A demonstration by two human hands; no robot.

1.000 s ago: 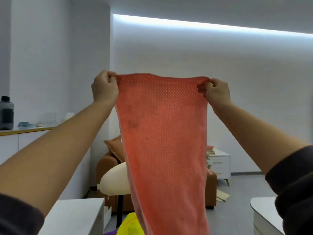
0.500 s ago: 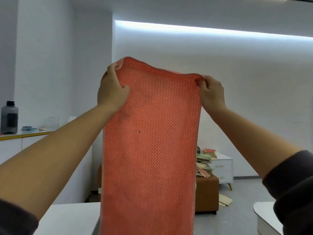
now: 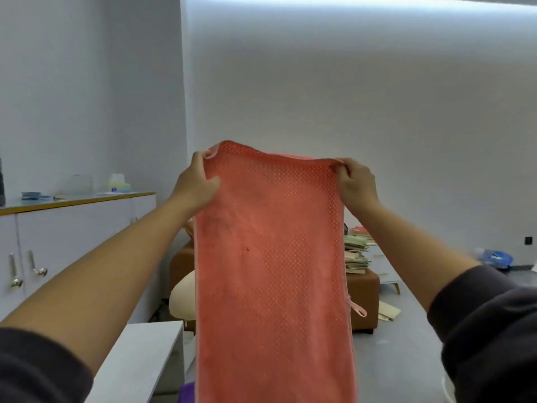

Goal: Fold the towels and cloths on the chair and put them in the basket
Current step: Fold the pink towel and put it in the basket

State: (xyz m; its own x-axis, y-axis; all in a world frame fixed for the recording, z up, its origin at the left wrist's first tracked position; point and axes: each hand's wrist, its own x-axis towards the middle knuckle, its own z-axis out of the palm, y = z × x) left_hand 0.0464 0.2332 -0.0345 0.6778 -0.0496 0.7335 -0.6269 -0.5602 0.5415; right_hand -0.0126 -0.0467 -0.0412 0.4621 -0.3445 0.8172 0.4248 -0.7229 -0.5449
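Observation:
An orange-red waffle-pattern towel (image 3: 273, 271) hangs straight down in front of me, held up at arm's length. My left hand (image 3: 196, 184) pinches its top left corner. My right hand (image 3: 356, 181) pinches its top right corner. A small hanging loop (image 3: 359, 309) sticks out from the towel's right edge. A bit of purple cloth (image 3: 186, 392) peeks out below the towel's left edge. The chair and the basket are hidden behind the towel or out of view.
A white cabinet (image 3: 72, 228) with small items on top runs along the left wall. A white table (image 3: 142, 359) stands low on the left. Behind the towel are a cream rounded seat (image 3: 183, 298), a brown sofa (image 3: 363, 301) and stacked books (image 3: 356, 254).
The towel now hangs flat and straight instead of slanting. My hands have come down in the view as my head tilted lower, with the grips unchanged.

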